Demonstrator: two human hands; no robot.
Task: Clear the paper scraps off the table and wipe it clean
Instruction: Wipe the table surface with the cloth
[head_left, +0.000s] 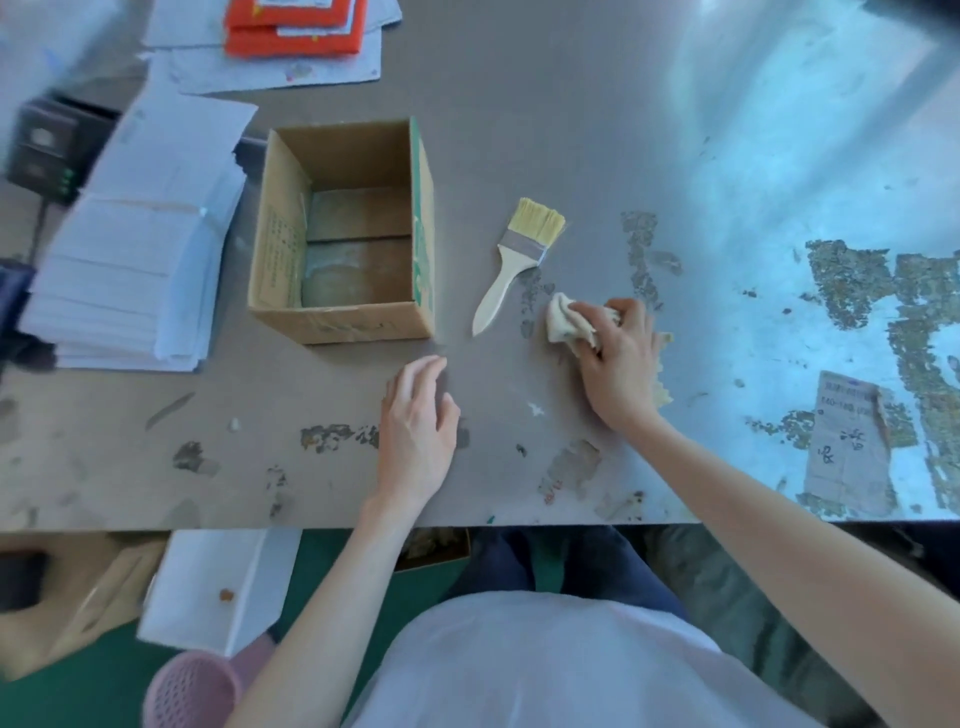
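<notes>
My right hand (621, 364) grips a crumpled cream cloth (566, 322) and presses it onto the grey table (519, 130), just right of the brush handle. My left hand (418, 415) hovers or rests flat on the table near the front edge, fingers relaxed and holding nothing. A small white paper scrap (535, 410) lies between my hands. Another tiny scrap (235, 425) sits further left. The table surface carries patches of stuck, worn paper residue (641, 249).
An open, empty cardboard box (343, 234) stands left of a wooden paintbrush (519, 260). White paper stacks (135, 249) fill the left side, orange pads (296, 26) lie at the back. A stuck label (847, 441) sits right. A pink basket (192, 691) stands below the table.
</notes>
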